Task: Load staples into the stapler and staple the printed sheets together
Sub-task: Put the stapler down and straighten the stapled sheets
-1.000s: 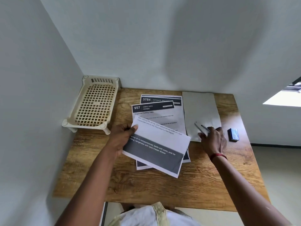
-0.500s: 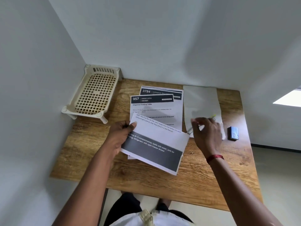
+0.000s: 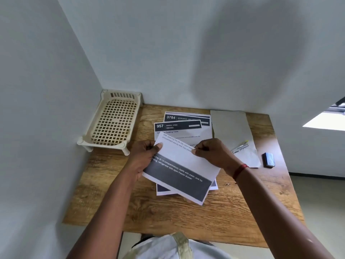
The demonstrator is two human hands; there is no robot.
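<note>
Wooden tabletop (image 3: pixel 168 217) fills the corner between two pale walls, and I look down at it from above. At its far left stands a cream plastic rack (image 3: pixel 112 126) on short legs, close against both walls. In the middle lie the printed sheets (image 3: pixel 186 128), overlapping; I can read the headings "3784" on the far one and "957" on the nearer one. Above them one more printed sheet (image 3: pixel 179 165) is held, turned at an angle, with a dark band and white text across its near part. A plain grey sheet (image 3: pixel 231 128) lies flat at the far right.

Both hands hold the angled sheet. My left hand (image 3: pixel 145 156) grips its left edge, thumb on top and fingers curled under. My right hand (image 3: pixel 212 152) pinches its far edge between thumb and fingers.

The stapler (image 3: pixel 240 146), thin metal with a yellow tip, lies on the grey sheet just right of the right hand, not touched. A small blue box (image 3: pixel 268 159) rests on the wood near the right edge. A red thread (image 3: pixel 239 170) circles the right wrist.
</note>
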